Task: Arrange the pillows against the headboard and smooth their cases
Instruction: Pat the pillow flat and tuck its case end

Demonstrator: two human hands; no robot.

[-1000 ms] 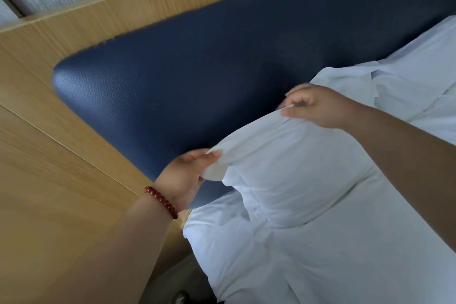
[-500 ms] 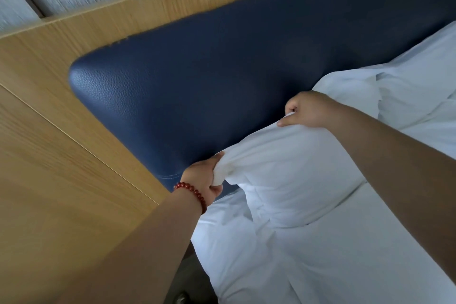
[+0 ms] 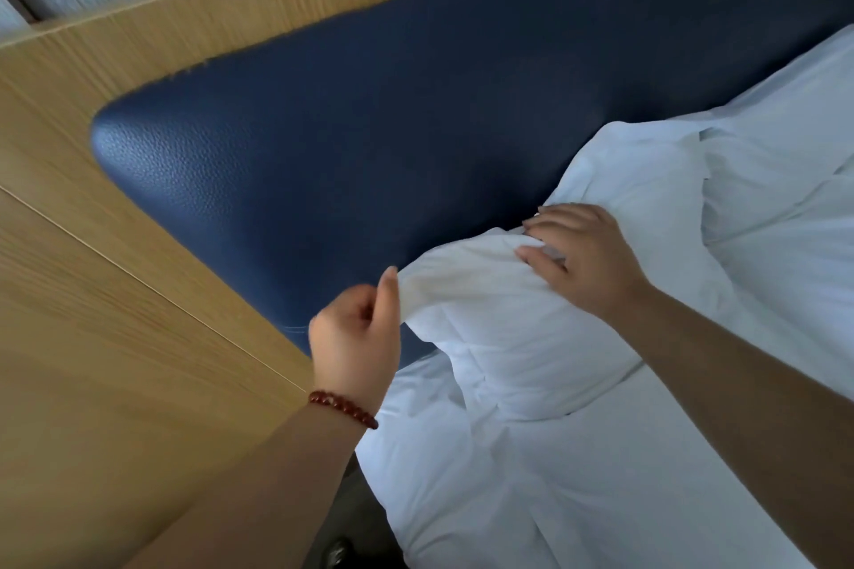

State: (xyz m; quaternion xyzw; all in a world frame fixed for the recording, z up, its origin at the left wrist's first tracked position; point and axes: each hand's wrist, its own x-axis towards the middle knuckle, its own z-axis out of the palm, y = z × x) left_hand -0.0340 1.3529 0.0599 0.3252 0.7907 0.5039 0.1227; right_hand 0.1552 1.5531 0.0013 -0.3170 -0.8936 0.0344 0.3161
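Observation:
A white pillow [image 3: 503,337] leans against the navy padded headboard [image 3: 393,129] at the bed's left end. My right hand [image 3: 587,259] lies flat on the pillow's top edge, fingers straight and pressing the case down. My left hand [image 3: 356,337], with a red bead bracelet at the wrist, hovers at the pillow's left corner; its fingers are loosely curled and its thumb is beside the cloth, gripping nothing. A second white pillow [image 3: 647,180] leans against the headboard behind my right hand, and a third pillow [image 3: 785,217] lies to its right.
White bedding [image 3: 577,499] covers the mattress below the pillows. A wooden wall panel [image 3: 115,360] frames the headboard on the left and top. A dark strip of floor [image 3: 351,531] shows between the panel and the bed.
Both hands have let go of the pillow's top corners. My right hand now lies flat on the top edge, and my left hand has drawn slightly back from the left corner.

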